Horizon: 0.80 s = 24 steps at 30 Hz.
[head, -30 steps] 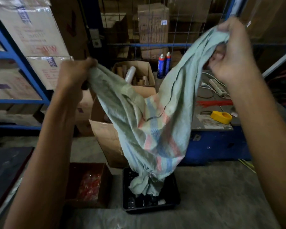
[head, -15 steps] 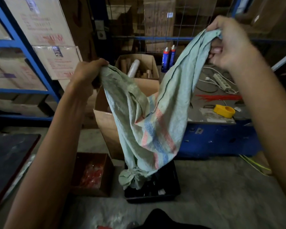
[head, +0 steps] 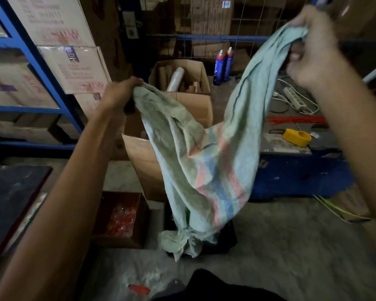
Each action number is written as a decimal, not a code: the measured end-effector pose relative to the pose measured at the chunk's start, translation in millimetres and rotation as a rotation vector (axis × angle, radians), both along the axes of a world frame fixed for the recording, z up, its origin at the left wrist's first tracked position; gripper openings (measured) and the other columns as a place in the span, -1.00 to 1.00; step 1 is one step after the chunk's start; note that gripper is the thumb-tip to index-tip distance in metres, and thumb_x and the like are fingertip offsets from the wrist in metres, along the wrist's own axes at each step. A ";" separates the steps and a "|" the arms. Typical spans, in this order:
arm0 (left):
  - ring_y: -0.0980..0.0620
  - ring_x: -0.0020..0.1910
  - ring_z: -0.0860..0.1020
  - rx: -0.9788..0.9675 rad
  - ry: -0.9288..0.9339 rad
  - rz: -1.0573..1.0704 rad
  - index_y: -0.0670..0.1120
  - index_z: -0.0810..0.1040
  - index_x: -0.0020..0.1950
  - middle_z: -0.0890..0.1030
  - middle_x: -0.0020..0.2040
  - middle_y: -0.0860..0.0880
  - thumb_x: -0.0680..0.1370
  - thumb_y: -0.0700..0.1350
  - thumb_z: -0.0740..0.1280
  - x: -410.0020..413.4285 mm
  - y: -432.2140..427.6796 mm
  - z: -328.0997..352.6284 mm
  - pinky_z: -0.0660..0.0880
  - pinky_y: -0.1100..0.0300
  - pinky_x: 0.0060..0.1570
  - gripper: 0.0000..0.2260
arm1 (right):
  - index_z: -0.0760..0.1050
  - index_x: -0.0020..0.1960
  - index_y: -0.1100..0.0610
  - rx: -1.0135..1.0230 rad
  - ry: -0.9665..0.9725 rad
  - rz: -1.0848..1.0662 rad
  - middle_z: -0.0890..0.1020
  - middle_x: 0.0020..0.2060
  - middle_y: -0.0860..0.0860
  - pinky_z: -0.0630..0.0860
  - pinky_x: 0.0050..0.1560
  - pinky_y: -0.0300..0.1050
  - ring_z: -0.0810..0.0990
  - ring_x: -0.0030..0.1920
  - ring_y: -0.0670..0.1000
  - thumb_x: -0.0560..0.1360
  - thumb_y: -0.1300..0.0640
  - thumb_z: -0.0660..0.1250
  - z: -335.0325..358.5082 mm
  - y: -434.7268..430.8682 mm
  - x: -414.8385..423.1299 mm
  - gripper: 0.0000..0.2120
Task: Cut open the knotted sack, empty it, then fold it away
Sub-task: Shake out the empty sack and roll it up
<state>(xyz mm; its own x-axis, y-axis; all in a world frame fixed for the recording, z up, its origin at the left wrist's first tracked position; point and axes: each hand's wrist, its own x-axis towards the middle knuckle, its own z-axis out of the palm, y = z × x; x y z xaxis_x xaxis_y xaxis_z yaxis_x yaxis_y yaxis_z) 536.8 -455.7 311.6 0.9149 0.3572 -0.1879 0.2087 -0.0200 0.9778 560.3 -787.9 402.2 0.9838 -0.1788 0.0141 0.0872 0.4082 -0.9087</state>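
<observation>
A pale green woven sack (head: 206, 161) with pink and blue stripes hangs slack between my two hands. My left hand (head: 119, 93) grips one corner at mid-left, lower down. Raised at the upper right, my right hand (head: 310, 48) grips the other corner. The sack's bunched, knotted end (head: 180, 242) dangles over the left edge of a black crate (head: 228, 237) on the floor. What lies in the crate is hidden by the sack.
An open brown box (head: 122, 218) with red items sits left of the crate. Cardboard boxes (head: 182, 83) with rolls stand behind. A blue bench (head: 295, 174) carries a yellow tape dispenser (head: 296, 136), power strip (head: 294, 101) and spray cans (head: 223, 65). Blue shelving (head: 30, 61) stands at left.
The sack's knotted end has swung from inside the black crate leftward to hang over its left edge. Both hands keep their grip on the corners.
</observation>
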 end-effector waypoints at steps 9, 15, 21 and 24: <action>0.08 -0.49 0.55 -0.146 0.057 -0.004 -0.04 0.54 -0.19 0.57 -0.33 -0.01 0.56 -0.02 0.31 15.3 -2.9 -12.9 0.48 0.31 -0.47 -0.83 | 0.18 -0.46 0.03 -0.025 0.042 -0.012 0.23 -0.64 -0.09 0.28 -0.45 -0.23 0.18 -0.58 -0.09 0.50 0.02 0.22 -31.6 5.2 0.9 -0.60; 0.04 -0.44 0.42 0.153 0.116 -0.069 -0.02 0.53 -0.22 0.47 -0.32 -0.04 0.63 0.01 0.26 31.7 4.7 -25.4 0.41 0.24 -0.42 -0.75 | 0.31 -0.35 0.08 0.175 -0.017 -0.033 0.38 -0.59 -0.06 0.28 -0.43 -0.23 0.35 -0.57 -0.07 0.53 0.13 0.28 -29.9 -8.1 18.9 -0.71; 0.00 -0.16 0.63 -0.301 0.114 -0.092 -0.10 0.54 0.00 0.63 -0.08 -0.09 0.65 -0.09 0.28 27.1 0.4 -42.1 0.66 0.15 -0.30 -0.89 | 0.37 -0.29 0.11 0.266 -0.029 0.015 0.49 -0.26 0.05 0.52 0.18 0.01 0.55 -0.03 0.06 0.46 0.00 0.33 -44.2 -4.8 12.7 -0.74; -0.06 -0.09 0.64 -0.286 0.066 -0.094 -0.17 0.55 0.22 0.65 0.07 -0.15 0.66 -0.05 0.24 30.0 -0.8 -53.2 0.65 0.22 -0.32 -0.76 | 0.27 -0.39 0.05 0.096 0.145 0.000 0.37 -0.54 -0.04 0.45 -0.26 -0.25 0.39 -0.47 -0.03 0.38 0.04 0.29 -51.3 -3.3 10.5 -0.74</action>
